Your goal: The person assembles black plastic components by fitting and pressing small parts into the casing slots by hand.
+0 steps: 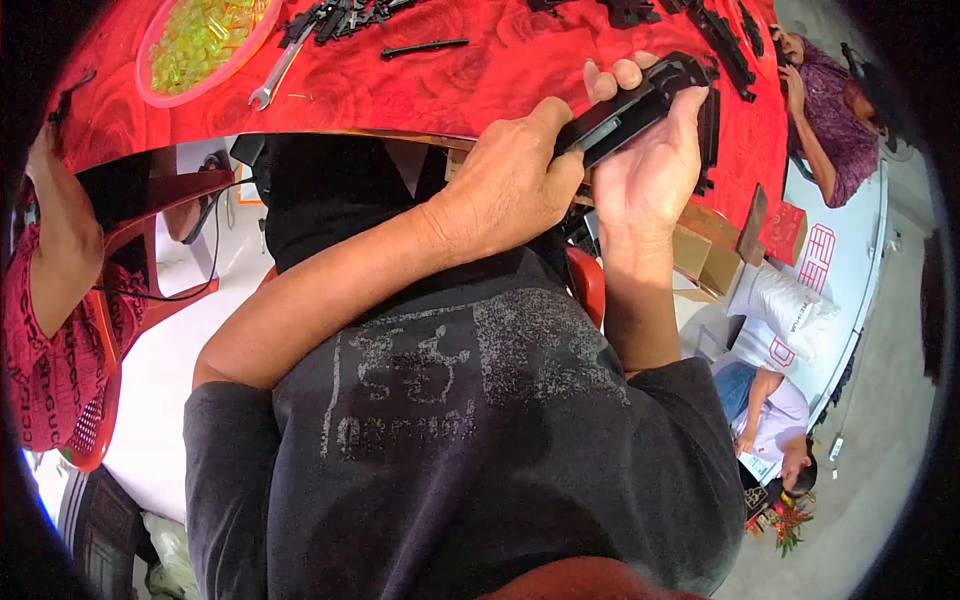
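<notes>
From the head view, I held a long black plastic part point(640, 105) in both hands, just at the near edge of the tabletop point(480, 70), which wore a red rose-patterned cloth. My left hand point(515, 180) had its grip closed over the part's lower end, knuckles up and thumb pressed along the top. My right hand point(645, 165) cradled the part from beneath, grip wrapped around it with fingertips point(628, 72) curling over its upper edge. The part sat tilted, its far end rising to the right.

On the tabletop beyond my hands lay a pink bowl point(150, 60) of small yellow-green pieces, a metal wrench point(275, 78) just beside it, a single black strip point(422, 46), and heaps of black plastic parts point(725, 45) along the far and right side. Another person's arm point(55, 230) showed at the left, another seated person in a purple top point(835, 120) at the right.
</notes>
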